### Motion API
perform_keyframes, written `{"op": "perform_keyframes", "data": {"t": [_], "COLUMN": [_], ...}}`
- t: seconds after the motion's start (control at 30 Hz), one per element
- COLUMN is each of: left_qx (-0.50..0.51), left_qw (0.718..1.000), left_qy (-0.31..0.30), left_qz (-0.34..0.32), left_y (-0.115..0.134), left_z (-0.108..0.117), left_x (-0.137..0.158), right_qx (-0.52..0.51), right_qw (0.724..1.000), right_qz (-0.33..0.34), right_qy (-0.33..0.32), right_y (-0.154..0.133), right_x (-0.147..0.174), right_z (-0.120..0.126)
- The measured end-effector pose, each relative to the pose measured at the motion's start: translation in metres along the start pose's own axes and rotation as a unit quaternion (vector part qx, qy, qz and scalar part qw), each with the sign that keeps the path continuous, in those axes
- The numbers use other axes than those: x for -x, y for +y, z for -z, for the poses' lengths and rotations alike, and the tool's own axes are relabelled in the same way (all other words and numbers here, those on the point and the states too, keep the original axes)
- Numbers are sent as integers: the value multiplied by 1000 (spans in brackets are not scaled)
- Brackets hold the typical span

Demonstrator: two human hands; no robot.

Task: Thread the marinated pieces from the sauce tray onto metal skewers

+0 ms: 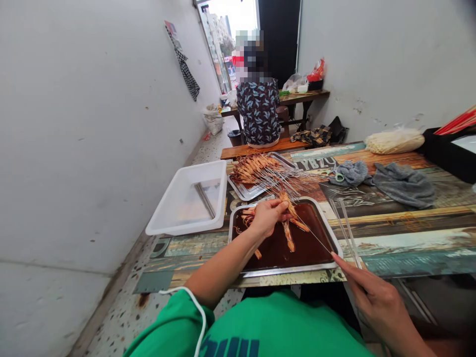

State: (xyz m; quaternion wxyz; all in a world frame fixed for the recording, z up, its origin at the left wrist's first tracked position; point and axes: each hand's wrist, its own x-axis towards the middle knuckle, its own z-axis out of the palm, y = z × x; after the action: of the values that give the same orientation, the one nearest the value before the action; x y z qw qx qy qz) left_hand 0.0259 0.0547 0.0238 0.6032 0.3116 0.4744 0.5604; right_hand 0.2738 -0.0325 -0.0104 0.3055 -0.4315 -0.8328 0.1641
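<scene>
Over the near metal tray [290, 271], which holds dark brown liquid, my left hand [267, 218] pinches a small orange-brown squid [287, 202]. A thin metal skewer [316, 234] runs from that squid down to the right. Its lower end is between the fingers of my right hand [374, 292], by the tray's right corner. Loose squid pieces [288, 238] lie in the liquid under my left hand. Just beyond is a second metal tray [243, 192] piled with skewered squid [256, 167], their skewers pointing right. How far the skewer goes into the held squid is hidden by my fingers.
Left of the trays stands a white plastic tub [178, 218] with a bundle of skewers inside. More skewers [347, 233] lie right of the near tray. Grey cloths [403, 184], green-handled scissors [338, 176] and a bagged pale bundle [394, 141] lie farther back. A person [258, 111] sits beyond the table.
</scene>
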Motion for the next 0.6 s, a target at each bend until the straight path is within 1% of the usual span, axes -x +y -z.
{"op": "perform_keyframes", "data": {"t": [0.2,0.47,0.6], "left_qx": [-1,-1,10], "left_qw": [1000,1000,1000], "left_qy": [-7,7,16], "left_qz": [-11,-15,-5], "left_y": [-3,-8,-9], "left_z": [0,-2,-3], "left_x": [3,4,3], "right_qx": [16,42,37], "right_qw": [1000,999,999], "right_qz": [5,0,-8], "right_qy": [1,17,11], "right_y": [-3,-4,-4], "right_x": [1,1,2], "right_z": [1,-4,-6]}}
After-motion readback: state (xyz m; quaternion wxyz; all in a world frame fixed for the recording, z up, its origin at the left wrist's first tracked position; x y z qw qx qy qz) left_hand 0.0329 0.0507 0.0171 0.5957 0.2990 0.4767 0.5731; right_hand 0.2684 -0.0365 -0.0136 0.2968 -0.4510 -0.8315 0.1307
